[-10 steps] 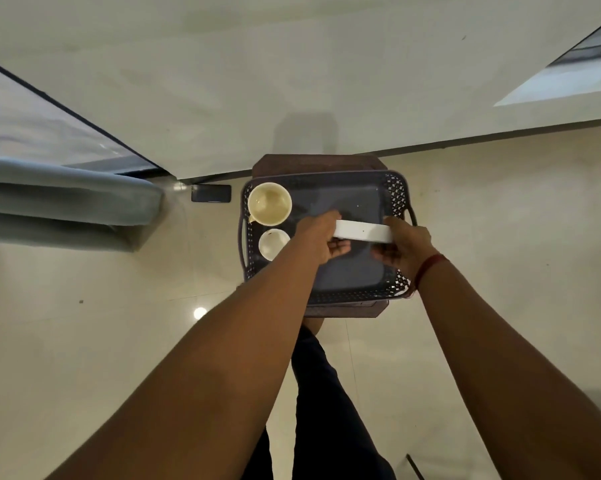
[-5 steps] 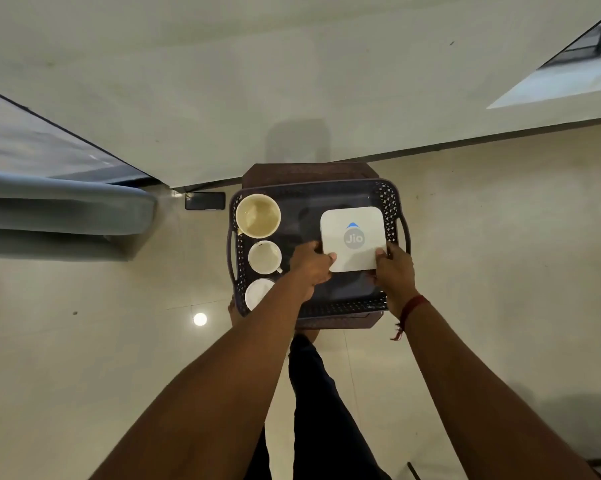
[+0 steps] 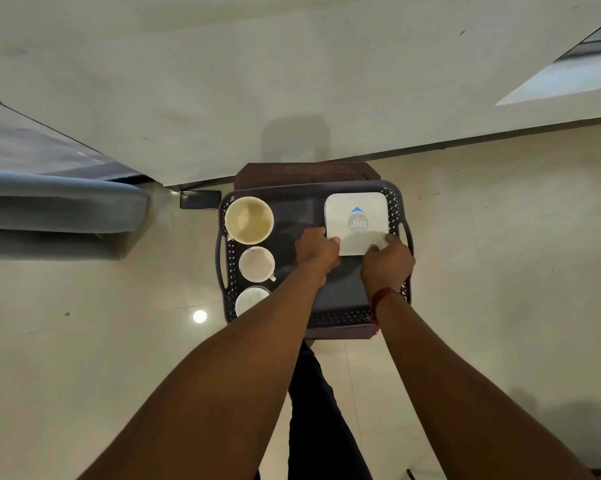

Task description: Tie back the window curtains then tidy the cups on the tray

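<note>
A dark perforated tray [image 3: 401,216] rests on a brown stool. Three cups stand in a column along its left side: a large cream cup [image 3: 249,220] at the back, a smaller white cup [image 3: 256,264] in the middle, and a third white cup [image 3: 250,299] at the front, partly hidden by my left forearm. A flat white box with a Jio logo [image 3: 356,221] lies in the tray's back right corner. My left hand [image 3: 318,251] pinches its near left edge and my right hand [image 3: 387,265] holds its near right corner.
A brown stool [image 3: 306,173] under the tray stands against the white wall. A dark phone [image 3: 200,199] lies on the floor to the left of the tray. A bundled blue-grey curtain [image 3: 60,206] hangs at the far left. My dark trouser leg is below the stool.
The white box went from being held on edge above the tray to lying flat, then slid toward the tray's back right corner. Both hands stayed on it.
</note>
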